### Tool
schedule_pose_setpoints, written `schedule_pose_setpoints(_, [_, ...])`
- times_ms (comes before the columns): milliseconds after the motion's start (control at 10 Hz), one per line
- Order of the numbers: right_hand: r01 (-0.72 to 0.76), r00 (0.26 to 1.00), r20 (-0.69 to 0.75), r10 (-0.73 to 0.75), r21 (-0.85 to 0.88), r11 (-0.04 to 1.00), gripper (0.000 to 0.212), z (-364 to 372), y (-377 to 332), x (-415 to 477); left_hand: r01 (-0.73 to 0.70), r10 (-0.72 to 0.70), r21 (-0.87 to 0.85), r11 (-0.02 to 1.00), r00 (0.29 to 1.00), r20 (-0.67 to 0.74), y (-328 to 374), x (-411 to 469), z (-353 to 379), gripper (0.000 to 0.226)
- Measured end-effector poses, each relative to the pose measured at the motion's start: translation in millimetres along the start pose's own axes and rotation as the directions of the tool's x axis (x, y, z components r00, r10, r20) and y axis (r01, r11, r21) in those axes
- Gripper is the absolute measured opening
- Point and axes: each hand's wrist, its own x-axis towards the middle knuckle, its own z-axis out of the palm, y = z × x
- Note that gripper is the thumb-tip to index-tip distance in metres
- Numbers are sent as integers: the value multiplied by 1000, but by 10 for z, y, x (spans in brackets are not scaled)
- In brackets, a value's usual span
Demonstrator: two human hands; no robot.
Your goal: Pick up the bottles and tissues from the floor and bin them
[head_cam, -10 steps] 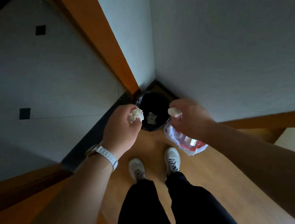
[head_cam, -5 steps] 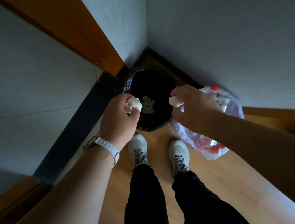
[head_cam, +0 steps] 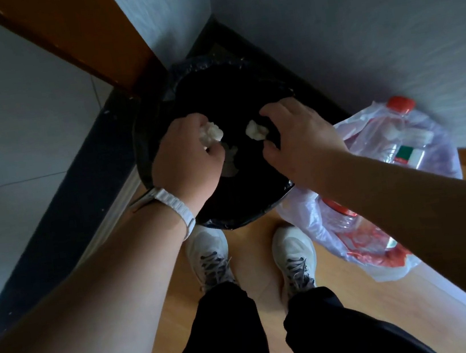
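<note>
Holding both hands over the black-lined bin (head_cam: 260, 211) in the corner, we have a crumpled tissue pinched in each. Our left hand (head_cam: 186, 159) is curled closed around one white tissue (head_cam: 210, 134); our right hand (head_cam: 299, 137) grips a smaller tissue (head_cam: 255, 131) at its fingertips. Both wads sit above the bin's dark mouth, inside the rim, and something pale already lies at the bottom.

The step in hand looks like the drop. To do it well, we should simply spread the fingers while the hands are centred, so the light paper falls straight down rather than drifting onto the wooden floor (head_cam: 256, 263) by our shoes.

Bottles (head_cam: 396, 135) with red caps rest in a clear plastic bag (head_cam: 372, 261) just beside the bin, under our right forearm.
</note>
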Motion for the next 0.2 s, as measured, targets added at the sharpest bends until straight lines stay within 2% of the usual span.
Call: schedule_pose_setpoints(200, [29, 1000, -5, -29, -63, 998, 42, -192, -40, -255, -68, 68, 15, 998, 997, -31, 77, -255, -250, 39])
